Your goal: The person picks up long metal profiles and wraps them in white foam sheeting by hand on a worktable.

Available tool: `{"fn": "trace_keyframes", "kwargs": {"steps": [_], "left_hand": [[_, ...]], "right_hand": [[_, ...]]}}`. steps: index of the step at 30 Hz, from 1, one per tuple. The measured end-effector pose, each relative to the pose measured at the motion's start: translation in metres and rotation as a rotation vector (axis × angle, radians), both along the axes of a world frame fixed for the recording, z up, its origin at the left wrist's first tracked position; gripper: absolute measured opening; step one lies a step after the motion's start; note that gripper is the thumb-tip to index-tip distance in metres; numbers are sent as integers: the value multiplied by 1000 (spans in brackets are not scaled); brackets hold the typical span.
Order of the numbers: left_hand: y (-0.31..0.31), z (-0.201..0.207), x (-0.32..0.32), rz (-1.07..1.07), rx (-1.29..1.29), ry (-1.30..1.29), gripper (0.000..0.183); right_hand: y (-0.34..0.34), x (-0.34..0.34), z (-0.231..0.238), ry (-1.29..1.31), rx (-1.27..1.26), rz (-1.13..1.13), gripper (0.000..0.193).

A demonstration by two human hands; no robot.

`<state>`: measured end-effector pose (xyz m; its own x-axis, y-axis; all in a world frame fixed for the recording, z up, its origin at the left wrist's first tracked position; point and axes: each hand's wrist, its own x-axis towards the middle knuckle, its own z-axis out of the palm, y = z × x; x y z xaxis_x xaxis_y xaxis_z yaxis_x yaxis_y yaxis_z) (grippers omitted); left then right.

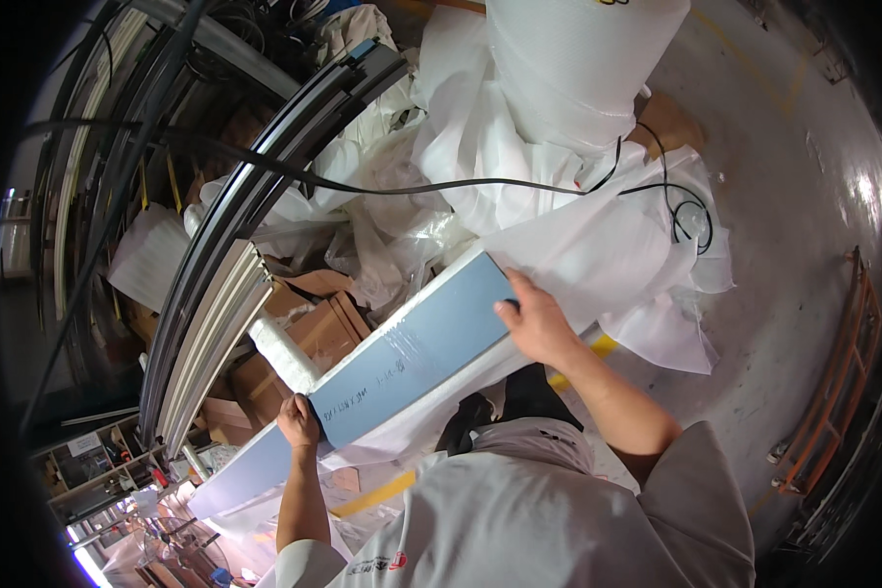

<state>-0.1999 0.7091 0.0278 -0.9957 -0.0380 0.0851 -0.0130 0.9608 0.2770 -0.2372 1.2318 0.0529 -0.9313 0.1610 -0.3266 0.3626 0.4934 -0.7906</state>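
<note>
A long blue-grey panel slants across in front of me, its right end farther off. Clear tape is wrapped around it near the middle, and there is dark handwriting on its face. My left hand grips the panel's edge farther down on the left; a small dark patch shows beside those fingers. At the upper right end, my right hand is closed over the panel's corner, thumb on the face, with something dark at the thumb tip. White foam sheet lies under and beyond the panel.
A big roll of white wrap stands at the far side. Long dark and pale profiles lean at left, near cardboard boxes. A black cable stretches across the wrapping. An orange metal frame stands at right.
</note>
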Motion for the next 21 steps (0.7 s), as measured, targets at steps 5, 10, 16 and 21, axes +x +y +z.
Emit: {"fn": "trace_keyframes", "kwargs": {"steps": [5,10,16,21], "left_hand": [[-7,-8,13,96,-42,14,36],[-17,-12,9,77,-8,84,32],[8,18,100,70,464,451,16],[8,-68,276,786,1578,-364,39]], "right_hand": [[-8,96,-93,92,-245,-896,67],[-49,137,-182,-65,-1688,-999,85],[-35,186,-157,-19,-1537,-1027,41],[16,231,-107,21,-1554,-776,37]]}}
